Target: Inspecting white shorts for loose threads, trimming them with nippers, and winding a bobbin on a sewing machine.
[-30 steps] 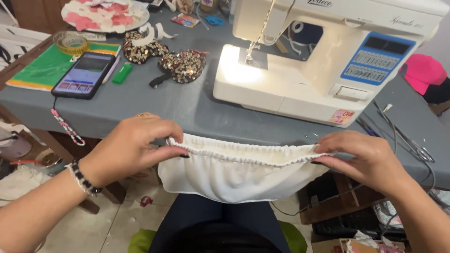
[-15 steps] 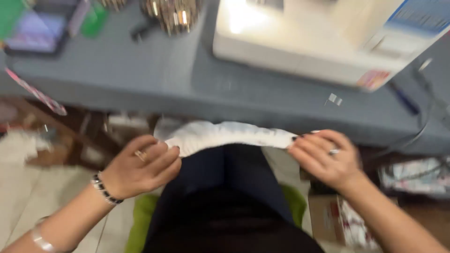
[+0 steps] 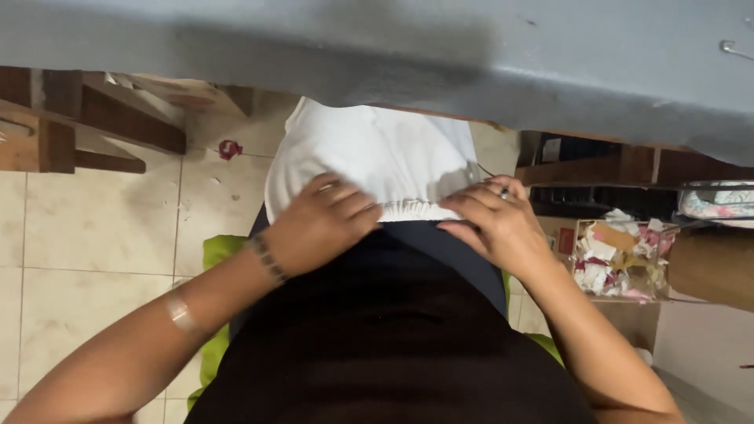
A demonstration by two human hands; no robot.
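A: Grey table edge (image 3: 550, 63) runs across twelve o'clock over pale floor tiles (image 3: 86, 235).

B: The white cloth (image 3: 369, 153) lies on the lap, its gathered edge running nine to three.

A: Left hand (image 3: 322, 224) and right hand (image 3: 491, 224) each pinch that edge.

B: At three o'clock, a box (image 3: 620, 263) holds fabric scraps.

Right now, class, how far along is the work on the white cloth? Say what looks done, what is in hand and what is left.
Done: the white cloth has a gathered edge, puckered along the stretch between the hands. In hand: the left hand and right hand press that edge flat on the lap, below the grey table. Left: cannot tell; the rest of the cloth hangs out of sight.
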